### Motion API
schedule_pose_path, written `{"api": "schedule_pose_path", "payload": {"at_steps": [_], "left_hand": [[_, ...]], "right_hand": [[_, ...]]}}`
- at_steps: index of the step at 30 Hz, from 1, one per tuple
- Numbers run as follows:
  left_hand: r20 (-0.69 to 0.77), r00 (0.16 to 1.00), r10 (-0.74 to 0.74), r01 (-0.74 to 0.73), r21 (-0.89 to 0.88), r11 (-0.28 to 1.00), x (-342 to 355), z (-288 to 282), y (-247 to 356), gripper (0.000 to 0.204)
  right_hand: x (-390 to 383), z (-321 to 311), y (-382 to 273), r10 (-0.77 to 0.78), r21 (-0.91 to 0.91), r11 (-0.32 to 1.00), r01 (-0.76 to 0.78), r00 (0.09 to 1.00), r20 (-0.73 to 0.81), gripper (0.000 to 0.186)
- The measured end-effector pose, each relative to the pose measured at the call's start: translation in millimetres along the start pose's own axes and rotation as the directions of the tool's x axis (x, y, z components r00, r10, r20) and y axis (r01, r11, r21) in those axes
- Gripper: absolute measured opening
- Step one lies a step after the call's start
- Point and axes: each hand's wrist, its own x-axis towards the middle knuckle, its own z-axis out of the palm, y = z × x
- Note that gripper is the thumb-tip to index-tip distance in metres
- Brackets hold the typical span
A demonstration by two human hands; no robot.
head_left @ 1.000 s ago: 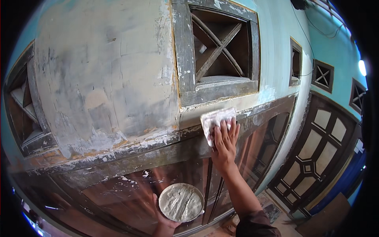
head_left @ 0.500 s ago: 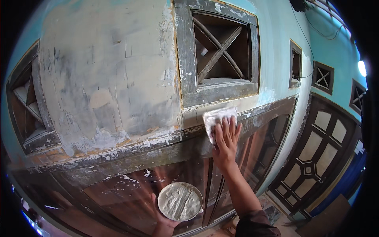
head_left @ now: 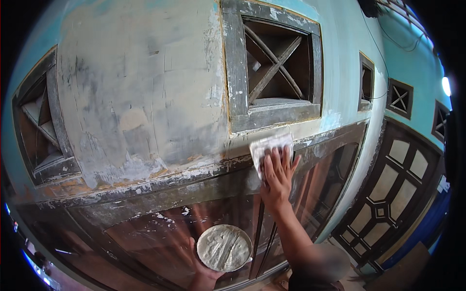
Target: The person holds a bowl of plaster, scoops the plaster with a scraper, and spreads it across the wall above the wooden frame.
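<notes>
My right hand holds a flat, whitish, roughly square putty spreader, its fingers laid over the face. The spreader lies against the narrow strip of wall between the vent frame and the dark wooden beam. Lower down, my left hand cups a round bowl from below and its left side. Pale, thick putty with ridges across its surface fills the bowl. Part of the left hand's fingers is hidden behind the bowl.
Above the spreader is a wooden vent frame with crossed slats. Patchy grey plaster spreads left toward another vent. Glazed wooden panels run below the beam. A dark panelled door stands at the right.
The view has shifted slightly, so the wall and vents sit further right. Against the wall, my right hand with the spreader has slid a little left. The bowl stays in my left hand.
</notes>
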Motion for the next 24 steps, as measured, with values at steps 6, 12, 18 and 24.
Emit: {"api": "schedule_pose_path", "payload": {"at_steps": [6,12,18,24], "left_hand": [[0.084,0.994,-0.068,0.078,-0.123,0.989,-1.4,1.2,0.2,0.093],[-0.001,1.000,-0.018,0.018,-0.043,0.999,-10.2,-3.6,9.7,0.095],[0.063,0.996,-0.058,0.065,-0.127,0.990,-12.7,8.1,6.9,0.095],[-0.043,0.999,-0.020,0.020,-0.019,1.000,-24.5,-6.2,13.9,0.094]], "right_hand": [[-8.6,14.1,8.4,0.049,-0.083,0.996,-0.035,0.985,0.165,0.065],[-20.0,-3.2,-13.1,-0.038,-0.019,0.999,0.039,0.998,0.056,0.053],[21.6,7.6,-13.0,-0.137,-0.002,0.991,0.137,0.988,0.077,0.049],[-30.6,16.5,-1.2,-0.129,0.021,0.992,0.127,0.980,0.153,0.053]]}}
